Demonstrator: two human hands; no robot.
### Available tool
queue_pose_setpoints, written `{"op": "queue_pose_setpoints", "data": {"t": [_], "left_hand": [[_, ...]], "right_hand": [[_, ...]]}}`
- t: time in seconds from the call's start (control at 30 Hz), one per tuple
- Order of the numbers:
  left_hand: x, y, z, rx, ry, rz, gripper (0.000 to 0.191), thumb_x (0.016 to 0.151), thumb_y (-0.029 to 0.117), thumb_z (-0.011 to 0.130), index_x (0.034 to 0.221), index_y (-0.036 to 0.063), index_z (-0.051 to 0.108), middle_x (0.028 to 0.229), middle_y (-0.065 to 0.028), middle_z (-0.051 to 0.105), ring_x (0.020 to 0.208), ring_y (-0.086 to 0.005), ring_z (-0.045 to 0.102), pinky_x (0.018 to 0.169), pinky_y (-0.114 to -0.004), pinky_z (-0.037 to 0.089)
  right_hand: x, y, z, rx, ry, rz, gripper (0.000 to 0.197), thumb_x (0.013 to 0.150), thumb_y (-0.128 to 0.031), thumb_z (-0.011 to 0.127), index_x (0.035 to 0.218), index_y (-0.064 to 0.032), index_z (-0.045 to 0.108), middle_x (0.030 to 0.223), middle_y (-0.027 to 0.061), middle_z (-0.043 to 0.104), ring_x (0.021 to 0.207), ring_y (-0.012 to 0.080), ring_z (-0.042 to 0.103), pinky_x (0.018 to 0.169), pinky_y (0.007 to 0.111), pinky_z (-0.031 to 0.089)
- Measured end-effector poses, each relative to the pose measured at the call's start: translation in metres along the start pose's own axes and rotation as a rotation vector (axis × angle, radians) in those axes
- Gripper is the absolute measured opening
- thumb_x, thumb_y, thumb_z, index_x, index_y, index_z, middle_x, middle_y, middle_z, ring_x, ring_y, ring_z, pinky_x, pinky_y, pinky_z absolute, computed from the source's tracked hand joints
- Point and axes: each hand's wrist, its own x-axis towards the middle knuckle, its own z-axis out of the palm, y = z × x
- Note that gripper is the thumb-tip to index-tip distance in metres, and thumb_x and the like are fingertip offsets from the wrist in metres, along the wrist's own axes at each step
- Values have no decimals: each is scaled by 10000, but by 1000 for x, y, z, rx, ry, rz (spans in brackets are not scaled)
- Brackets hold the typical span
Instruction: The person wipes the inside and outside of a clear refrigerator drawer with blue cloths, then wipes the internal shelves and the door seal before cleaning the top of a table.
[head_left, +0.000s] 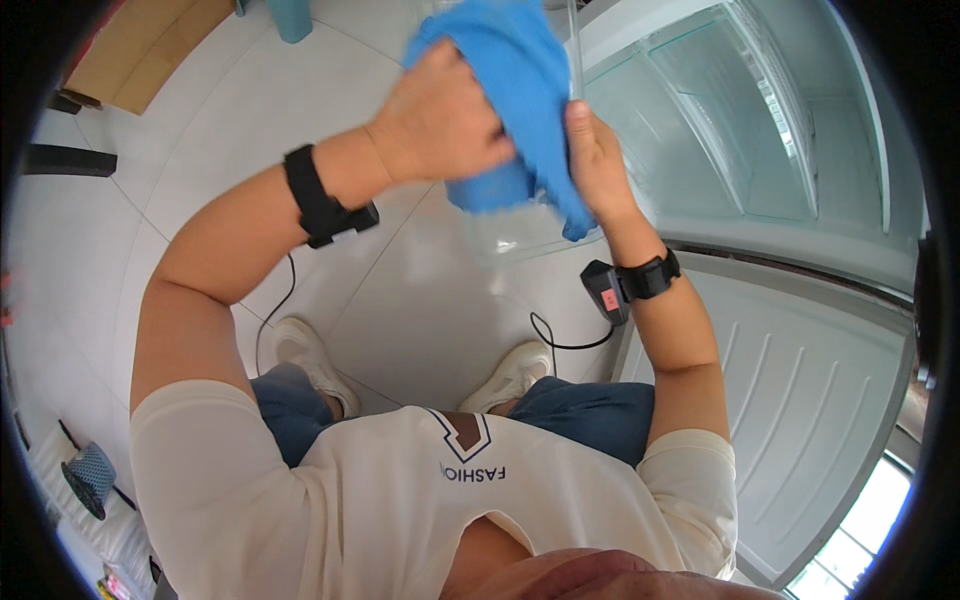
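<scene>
A clear plastic bin (517, 251) is held up in front of me over the tiled floor. A blue cloth (517, 67) drapes over it and hides much of its inside. My left hand (446, 120), slightly blurred, has its fingers curled into the cloth over the bin. At the bin's right side, my right hand (600, 161) grips the wall, thumb up along the cloth's edge; its other fingers are partly hidden. Black straps with small devices sit on both wrists.
An open refrigerator (690, 112) with glass shelves stands at the right, a ribbed pale door panel (795, 405) below it. A cardboard box (150, 52) lies upper left, near a teal plastic object (290, 19). Black cables (574, 346) hang by my feet. A blue woven basket-like thing (91, 472) is lower left.
</scene>
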Motion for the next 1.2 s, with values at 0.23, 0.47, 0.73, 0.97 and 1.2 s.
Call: {"op": "queue_pose_setpoints", "data": {"t": [0.23,0.47,0.73,0.97,1.2], "left_hand": [[-5,-3,-41,-189,-257,-470,333,941,326,624,1059,14,620,1133,-187,605,1043,-400,536,900,-475,430],[-51,-8,-79,-476,-235,-1162,518,902,473,668,889,-42,617,792,-126,603,745,-233,588,665,-381,476],[-169,-30,-30,-525,-167,-1648,308,807,151,612,748,-152,603,691,-172,591,614,-230,570,520,-413,439],[-206,-27,-13,-600,-209,-1719,225,809,86,601,744,-129,615,708,-124,607,638,-199,568,538,-384,442],[-243,-18,-10,-723,-248,-1788,231,804,107,598,771,-120,626,706,-128,599,634,-210,568,531,-380,435]], "right_hand": [[16,-38,66,-21,28,-99,425,1010,-389,483,985,15,613,900,259,676,850,421,655,759,476,506],[7,-87,157,35,-87,63,258,894,-241,575,988,-1,590,823,218,689,781,436,663,700,533,511],[-46,-31,240,-186,-217,-68,220,835,-166,630,960,-1,554,815,210,672,755,412,656,675,515,511],[-65,-12,262,-271,-223,-46,227,803,-167,681,943,-26,571,815,164,674,756,360,670,683,474,526],[-84,8,283,-272,-295,7,243,795,-192,715,943,-40,597,833,147,683,765,330,682,685,438,534]]}}
